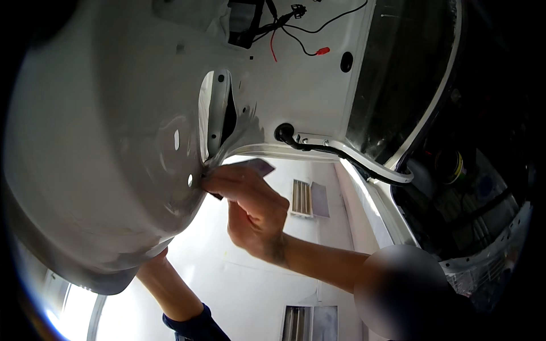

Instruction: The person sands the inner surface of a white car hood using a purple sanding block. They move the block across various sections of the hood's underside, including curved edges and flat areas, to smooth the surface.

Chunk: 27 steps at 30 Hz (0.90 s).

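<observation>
A curved white vehicle body panel (136, 170) fills the left side, with a long slot and small holes near its edge. At that edge, just below the slot, my right hand (247, 202) pinches a folded dark purplish-grey piece of sandpaper (260, 165). Its fingertips are against the panel, beside a small round hole. My left hand (159, 257) reaches up behind the panel's lower rim. Only its wrist end shows, so the fingers are hidden.
Loose black wires with a red connector (323, 51) hang at the top. A black cable (335, 152) runs from a grommet along the frame beside a dark window (404, 74). Slatted light fixtures (302, 198) sit on the white surface beyond. Dark, cluttered parts lie at the right.
</observation>
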Each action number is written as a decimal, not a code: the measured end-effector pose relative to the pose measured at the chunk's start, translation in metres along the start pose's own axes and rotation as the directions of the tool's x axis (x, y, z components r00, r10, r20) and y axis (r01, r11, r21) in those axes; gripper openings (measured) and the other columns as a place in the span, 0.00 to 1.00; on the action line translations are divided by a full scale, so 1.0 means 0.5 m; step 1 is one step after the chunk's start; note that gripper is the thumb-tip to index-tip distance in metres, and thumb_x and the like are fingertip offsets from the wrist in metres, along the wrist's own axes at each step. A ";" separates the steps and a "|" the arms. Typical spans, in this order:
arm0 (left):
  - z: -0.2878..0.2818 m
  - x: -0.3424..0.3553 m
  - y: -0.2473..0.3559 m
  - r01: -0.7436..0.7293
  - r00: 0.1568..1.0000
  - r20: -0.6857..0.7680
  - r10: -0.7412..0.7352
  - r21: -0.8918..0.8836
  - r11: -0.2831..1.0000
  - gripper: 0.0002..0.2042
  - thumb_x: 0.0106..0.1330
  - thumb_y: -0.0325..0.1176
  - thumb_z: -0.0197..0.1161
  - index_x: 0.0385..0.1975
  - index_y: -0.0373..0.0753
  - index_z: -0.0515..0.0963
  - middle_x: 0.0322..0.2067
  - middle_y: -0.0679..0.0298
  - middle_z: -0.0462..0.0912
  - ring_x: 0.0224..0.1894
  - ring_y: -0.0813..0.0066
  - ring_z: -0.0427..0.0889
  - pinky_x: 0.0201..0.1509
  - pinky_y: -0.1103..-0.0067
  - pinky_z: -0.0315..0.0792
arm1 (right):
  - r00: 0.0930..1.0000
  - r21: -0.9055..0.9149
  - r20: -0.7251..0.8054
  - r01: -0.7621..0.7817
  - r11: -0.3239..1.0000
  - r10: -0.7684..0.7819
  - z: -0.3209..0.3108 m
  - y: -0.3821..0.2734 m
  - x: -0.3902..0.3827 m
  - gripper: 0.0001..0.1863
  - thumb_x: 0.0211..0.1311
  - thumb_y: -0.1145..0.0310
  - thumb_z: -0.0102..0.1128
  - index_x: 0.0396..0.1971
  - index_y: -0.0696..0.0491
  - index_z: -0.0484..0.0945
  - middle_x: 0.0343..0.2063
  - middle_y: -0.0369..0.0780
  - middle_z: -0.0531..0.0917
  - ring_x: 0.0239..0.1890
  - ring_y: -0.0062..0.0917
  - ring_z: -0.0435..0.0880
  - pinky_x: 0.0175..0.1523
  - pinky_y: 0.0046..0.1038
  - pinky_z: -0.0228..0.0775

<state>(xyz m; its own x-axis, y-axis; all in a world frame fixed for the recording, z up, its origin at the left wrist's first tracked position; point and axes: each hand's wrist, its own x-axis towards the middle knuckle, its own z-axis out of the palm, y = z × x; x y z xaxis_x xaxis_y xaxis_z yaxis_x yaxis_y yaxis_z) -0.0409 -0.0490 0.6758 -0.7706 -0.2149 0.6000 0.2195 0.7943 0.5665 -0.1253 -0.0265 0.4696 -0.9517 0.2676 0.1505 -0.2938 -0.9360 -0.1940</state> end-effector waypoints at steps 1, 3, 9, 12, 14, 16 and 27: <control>0.013 -0.001 0.007 0.016 1.000 -0.001 -0.016 0.006 1.000 0.31 0.76 0.54 0.47 0.69 0.38 0.63 0.63 0.54 0.69 0.65 0.54 0.72 0.69 0.59 0.72 | 1.000 0.031 0.015 -0.018 0.999 0.018 -0.003 0.005 0.007 0.23 0.51 0.99 0.54 0.42 0.61 0.86 0.39 0.45 0.87 0.38 0.29 0.86 0.41 0.27 0.81; 0.028 -0.015 0.019 0.068 0.998 -0.014 -0.068 0.036 0.997 0.30 0.76 0.53 0.47 0.68 0.38 0.63 0.62 0.55 0.70 0.64 0.55 0.72 0.69 0.59 0.72 | 0.989 -0.019 0.020 -0.145 0.989 0.145 -0.010 -0.039 0.008 0.23 0.51 0.98 0.54 0.43 0.61 0.86 0.40 0.45 0.88 0.37 0.29 0.86 0.43 0.28 0.81; 0.084 -0.042 0.077 0.158 0.987 -0.060 -0.152 0.130 0.979 0.27 0.76 0.51 0.48 0.67 0.38 0.64 0.60 0.55 0.70 0.62 0.56 0.72 0.69 0.61 0.71 | 0.977 0.069 0.018 -0.212 0.975 0.211 -0.017 -0.088 -0.015 0.20 0.53 0.95 0.61 0.43 0.62 0.86 0.40 0.46 0.88 0.41 0.34 0.88 0.44 0.27 0.83; 0.108 -0.040 0.074 0.228 0.973 -0.077 -0.218 0.167 0.959 0.26 0.77 0.49 0.49 0.66 0.38 0.65 0.58 0.56 0.71 0.61 0.57 0.73 0.69 0.61 0.71 | 0.977 0.009 0.011 -0.212 0.977 0.212 -0.020 -0.043 -0.005 0.19 0.50 0.94 0.60 0.42 0.62 0.85 0.39 0.45 0.87 0.41 0.34 0.88 0.46 0.29 0.83; 0.131 -0.035 0.073 0.261 0.965 -0.078 -0.251 0.189 0.946 0.25 0.77 0.48 0.49 0.65 0.38 0.65 0.57 0.56 0.71 0.60 0.58 0.73 0.69 0.62 0.71 | 0.932 0.092 0.023 -0.361 0.928 0.361 -0.030 -0.137 0.004 0.20 0.50 0.93 0.62 0.43 0.61 0.86 0.41 0.45 0.88 0.45 0.36 0.88 0.51 0.30 0.83; 0.143 -0.035 0.074 0.277 0.960 -0.086 -0.265 0.198 0.940 0.24 0.77 0.47 0.50 0.64 0.38 0.66 0.57 0.56 0.71 0.60 0.58 0.73 0.69 0.62 0.71 | 0.942 0.131 0.078 -0.333 0.934 0.325 -0.039 -0.171 0.003 0.21 0.49 0.92 0.65 0.45 0.60 0.86 0.43 0.46 0.88 0.51 0.37 0.88 0.57 0.32 0.82; 0.181 -0.054 0.085 0.359 0.933 -0.144 -0.331 0.269 0.894 0.19 0.78 0.42 0.52 0.61 0.37 0.68 0.52 0.57 0.72 0.56 0.61 0.74 0.69 0.65 0.70 | 0.930 0.191 0.162 -0.359 0.914 0.331 -0.057 -0.127 -0.024 0.25 0.48 0.91 0.65 0.48 0.59 0.86 0.50 0.44 0.87 0.54 0.36 0.86 0.58 0.34 0.81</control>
<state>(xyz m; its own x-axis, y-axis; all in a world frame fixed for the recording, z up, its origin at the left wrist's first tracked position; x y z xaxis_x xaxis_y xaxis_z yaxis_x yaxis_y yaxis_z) -0.0647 0.0421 0.6325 -0.7052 -0.5450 0.4535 -0.2409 0.7858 0.5696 -0.0977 0.0364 0.4525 -0.9675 -0.0982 0.2329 0.0900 -0.9949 -0.0457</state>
